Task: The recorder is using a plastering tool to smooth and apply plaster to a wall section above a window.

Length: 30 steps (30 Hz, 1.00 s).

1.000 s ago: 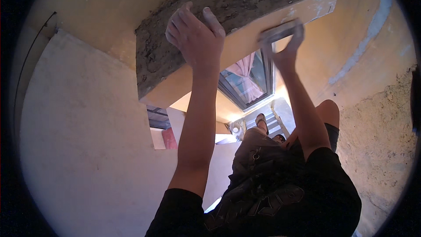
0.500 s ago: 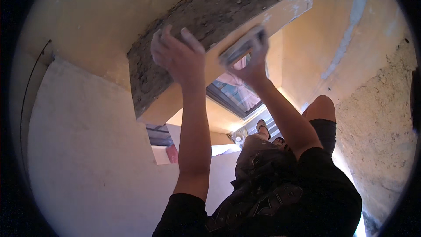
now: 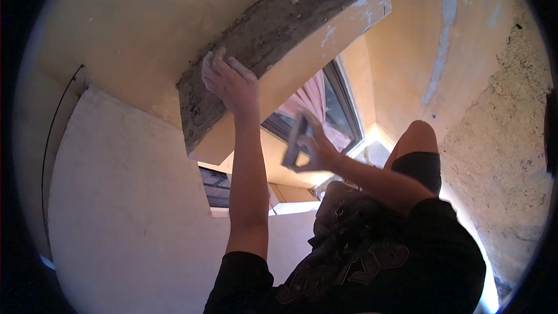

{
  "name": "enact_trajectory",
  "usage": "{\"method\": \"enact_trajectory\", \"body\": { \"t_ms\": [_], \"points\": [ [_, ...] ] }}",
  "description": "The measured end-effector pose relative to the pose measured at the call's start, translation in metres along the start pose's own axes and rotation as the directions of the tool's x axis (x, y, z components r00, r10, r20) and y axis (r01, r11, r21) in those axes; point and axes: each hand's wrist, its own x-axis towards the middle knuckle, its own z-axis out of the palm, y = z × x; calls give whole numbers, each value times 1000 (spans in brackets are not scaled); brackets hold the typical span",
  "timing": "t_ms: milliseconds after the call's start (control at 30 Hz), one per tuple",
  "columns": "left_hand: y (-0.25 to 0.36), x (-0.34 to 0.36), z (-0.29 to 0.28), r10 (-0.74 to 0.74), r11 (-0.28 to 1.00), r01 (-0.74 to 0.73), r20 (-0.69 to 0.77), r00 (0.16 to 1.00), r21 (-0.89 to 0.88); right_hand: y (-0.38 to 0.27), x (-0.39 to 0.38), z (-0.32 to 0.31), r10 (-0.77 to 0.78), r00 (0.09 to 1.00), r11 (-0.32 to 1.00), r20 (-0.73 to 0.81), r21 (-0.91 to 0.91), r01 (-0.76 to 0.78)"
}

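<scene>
A thick projecting ledge [image 3: 308,58] has a rough grey, dirt-covered broad face and a cream painted side with flaking patches. My left hand [image 3: 229,81] rests on the grey face near its edge, dusty fingers bent and slightly apart, holding nothing. My right hand [image 3: 314,142] grips a flat grey rectangular block [image 3: 295,139], somewhat blurred, below the ledge's painted side and in front of the window with its pink curtain.
The window [image 3: 343,99] sits below the ledge. A pale wall [image 3: 128,197] spans the left, with a dark cable [image 3: 53,122] beside it. A yellow wall [image 3: 488,139] with rough patches is at the right. My bent leg [image 3: 412,151] shows beside my right arm.
My right hand and the block have moved down and left, off the ledge's painted side to in front of the window. My left hand stays on the ledge, and the view has shifted slightly.
</scene>
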Motion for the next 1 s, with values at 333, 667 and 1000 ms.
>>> {"method": "enact_trajectory", "body": {
  "t_ms": [333,667,1000],
  "points": [
    [84,-76,29,306,890,-221,163,938,-400,4,-55,-94,274,919,920,-283,-200,-336],
    [175,-57,70,594,796,-538,191,781,-277,67,-88,-148,409,805,805,-431,-245,-540],
    [202,-50,132,562,820,-551,401,723,-156,72,-84,-147,440,776,734,-453,-317,-601]
  ]
}}
